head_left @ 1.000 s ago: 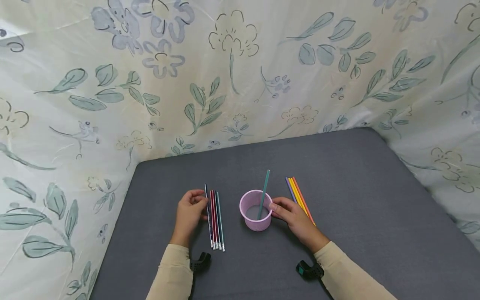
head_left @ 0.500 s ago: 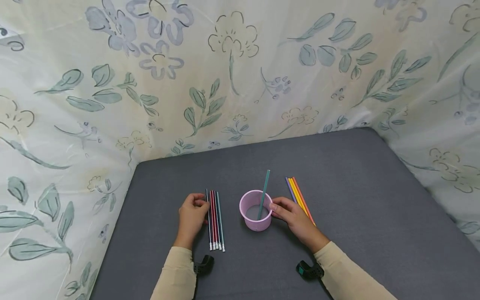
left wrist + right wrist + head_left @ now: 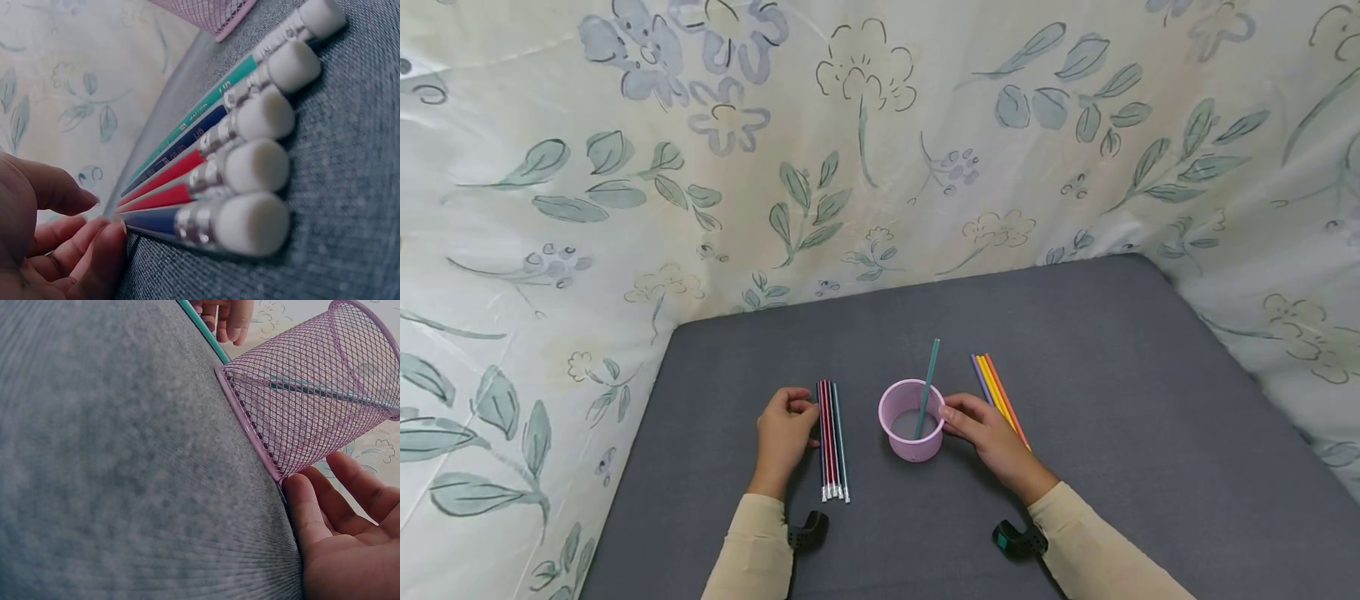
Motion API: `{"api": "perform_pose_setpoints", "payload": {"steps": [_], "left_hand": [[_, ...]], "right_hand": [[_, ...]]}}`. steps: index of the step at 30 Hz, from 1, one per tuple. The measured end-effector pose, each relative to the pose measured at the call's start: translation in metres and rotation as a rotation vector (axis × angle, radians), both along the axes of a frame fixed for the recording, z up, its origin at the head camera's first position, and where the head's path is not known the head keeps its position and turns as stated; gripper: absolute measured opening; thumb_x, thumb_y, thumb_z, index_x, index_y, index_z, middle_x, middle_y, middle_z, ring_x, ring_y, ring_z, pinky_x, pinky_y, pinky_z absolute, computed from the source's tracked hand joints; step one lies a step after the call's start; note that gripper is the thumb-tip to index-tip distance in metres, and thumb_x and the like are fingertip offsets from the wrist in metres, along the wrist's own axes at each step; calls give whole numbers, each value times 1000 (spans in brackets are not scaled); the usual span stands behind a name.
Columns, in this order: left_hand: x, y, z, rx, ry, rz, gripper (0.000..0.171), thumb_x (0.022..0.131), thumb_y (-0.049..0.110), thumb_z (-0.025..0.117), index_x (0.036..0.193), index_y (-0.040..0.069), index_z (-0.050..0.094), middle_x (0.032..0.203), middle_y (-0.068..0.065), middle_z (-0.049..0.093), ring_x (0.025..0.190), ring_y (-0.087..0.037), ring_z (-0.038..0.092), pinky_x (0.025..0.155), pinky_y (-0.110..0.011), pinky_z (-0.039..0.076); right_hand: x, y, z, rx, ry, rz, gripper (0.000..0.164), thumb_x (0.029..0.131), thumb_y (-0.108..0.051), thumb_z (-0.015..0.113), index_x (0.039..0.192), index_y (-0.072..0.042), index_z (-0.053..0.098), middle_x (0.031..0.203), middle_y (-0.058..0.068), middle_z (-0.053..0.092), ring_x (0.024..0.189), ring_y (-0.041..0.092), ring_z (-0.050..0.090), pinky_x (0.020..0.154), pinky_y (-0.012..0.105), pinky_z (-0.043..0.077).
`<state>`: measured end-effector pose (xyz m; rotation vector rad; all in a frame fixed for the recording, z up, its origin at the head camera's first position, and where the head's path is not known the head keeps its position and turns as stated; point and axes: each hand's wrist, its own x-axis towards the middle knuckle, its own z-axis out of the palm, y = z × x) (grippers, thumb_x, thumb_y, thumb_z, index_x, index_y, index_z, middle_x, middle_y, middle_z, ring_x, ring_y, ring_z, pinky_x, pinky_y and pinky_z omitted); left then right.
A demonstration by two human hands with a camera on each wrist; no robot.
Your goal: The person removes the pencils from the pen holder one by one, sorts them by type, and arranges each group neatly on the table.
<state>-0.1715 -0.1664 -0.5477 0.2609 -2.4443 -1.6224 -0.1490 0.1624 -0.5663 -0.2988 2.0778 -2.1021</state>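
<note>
My left hand is at the left side of a row of several pencils, laid side by side with white erasers towards me. In the left wrist view a fingertip touches the nearest dark blue pencil, with the thumb and fingers apart; beyond it lie red, dark blue and green pencils. My right hand rests its fingertips against the right side of a pink mesh pencil cup, which stands upright. A green pencil leans inside the cup, its top above the rim.
Right of the cup lie purple, yellow and orange pencils, partly hidden behind the right hand. A grey cloth covers the table. Floral fabric hangs behind the table and at its sides. Dark bands are on both wrists.
The dark blue pencil at the row's left end has slid right and now lies against the others. My left hand has moved slightly right with it. Right hand and cup stay put.
</note>
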Motion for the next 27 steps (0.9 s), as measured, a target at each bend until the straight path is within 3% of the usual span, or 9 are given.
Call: {"api": "perform_pose_setpoints", "payload": {"steps": [12,27], "left_hand": [[-4,1,7,38,16,-12,25,99,4,75,123,-2,70,103,-15,70,72,-24,67,52,-35,60],[-8,12,26,243,71,-171,27,103,2,73,127,-8,67,110,-20,66,88,-28,67,59,-36,63]], "right_hand": [[-2,-1,1,-3,3,4,37,112,-22,64,133,8,66,130,21,67,126,38,64,103,30,53],[-3,-3,1,-8,13,2,37,111,-22,63,132,9,66,128,21,67,125,38,64,102,30,54]]}}
